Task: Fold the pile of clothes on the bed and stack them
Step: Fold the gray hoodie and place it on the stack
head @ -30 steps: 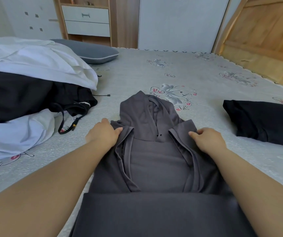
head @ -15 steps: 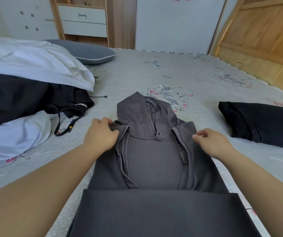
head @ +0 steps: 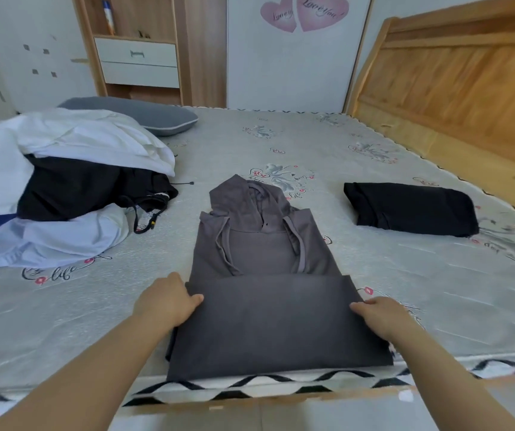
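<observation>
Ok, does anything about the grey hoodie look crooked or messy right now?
Slightly. The grey hoodie lies fairly square, but its hood leans left, and the folded-up bottom panel is skewed, its left side bunching beside the left hand.

The single head-worn camera looks forward and down from the bed's [head: 374, 157] near edge, close above the grey hoodie [head: 265, 275].
</observation>
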